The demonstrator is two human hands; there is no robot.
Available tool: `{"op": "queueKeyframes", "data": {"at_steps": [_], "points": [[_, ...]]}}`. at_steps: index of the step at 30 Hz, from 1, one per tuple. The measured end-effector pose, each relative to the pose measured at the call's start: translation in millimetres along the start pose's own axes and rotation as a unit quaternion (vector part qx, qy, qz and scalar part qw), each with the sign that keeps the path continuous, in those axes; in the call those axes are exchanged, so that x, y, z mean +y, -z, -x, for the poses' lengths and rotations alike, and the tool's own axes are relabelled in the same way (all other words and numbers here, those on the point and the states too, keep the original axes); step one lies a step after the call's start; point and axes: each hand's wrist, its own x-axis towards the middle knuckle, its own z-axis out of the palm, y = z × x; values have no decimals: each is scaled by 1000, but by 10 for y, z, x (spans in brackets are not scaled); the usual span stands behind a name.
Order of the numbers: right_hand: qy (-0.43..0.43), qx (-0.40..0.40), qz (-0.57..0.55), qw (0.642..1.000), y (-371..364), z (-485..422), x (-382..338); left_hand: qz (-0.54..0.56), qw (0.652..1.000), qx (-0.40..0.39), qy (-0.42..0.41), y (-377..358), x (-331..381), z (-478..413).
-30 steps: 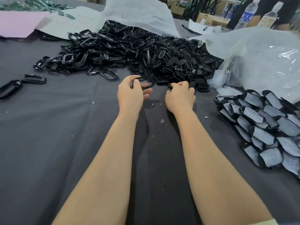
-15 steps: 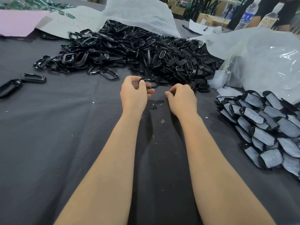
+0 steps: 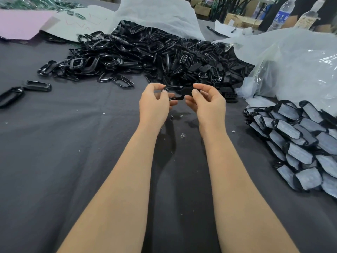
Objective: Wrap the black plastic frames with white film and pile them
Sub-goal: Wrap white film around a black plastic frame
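Above the dark table cloth (image 3: 54,161), both hands hold black plastic parts between them. My left hand (image 3: 155,105) pinches a glossy black frame (image 3: 173,88) by its left end. My right hand (image 3: 207,105) pinches a flat matte black piece (image 3: 186,91) against the frame's right end. A big heap of loose black frames (image 3: 145,57) lies just beyond the hands. At the right edge sits a pile of wrapped frames (image 3: 300,148) with white film faces.
Two stray frames (image 3: 38,86) lie at the far left. A white plastic bag (image 3: 295,64) bulges behind the wrapped pile, another white sheet (image 3: 160,13) behind the heap. Pink paper (image 3: 20,24) lies at the back left, bottles (image 3: 280,15) at the back right.
My right hand left the heap's edge with a flat black piece and came up to meet the frame in my left hand. Both hands lifted slightly toward the middle.
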Motion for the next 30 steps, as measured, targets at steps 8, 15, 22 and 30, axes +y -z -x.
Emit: {"op": "queueKeyframes", "data": {"at_steps": [8,15,22,30], "points": [[54,13,86,995,-84,64,43,-46,997,-38,-38,-14,-17,40],[40,22,132,990,-39,33,80,6,998,-47,-32,-25,-11,71],[-24,-10,29,999,19,-32,73,47,997,-66,-18,-33,-23,40],[-28,-28,40,998,28,-65,84,-2,998,-49,-31,-43,-60,11]]}}
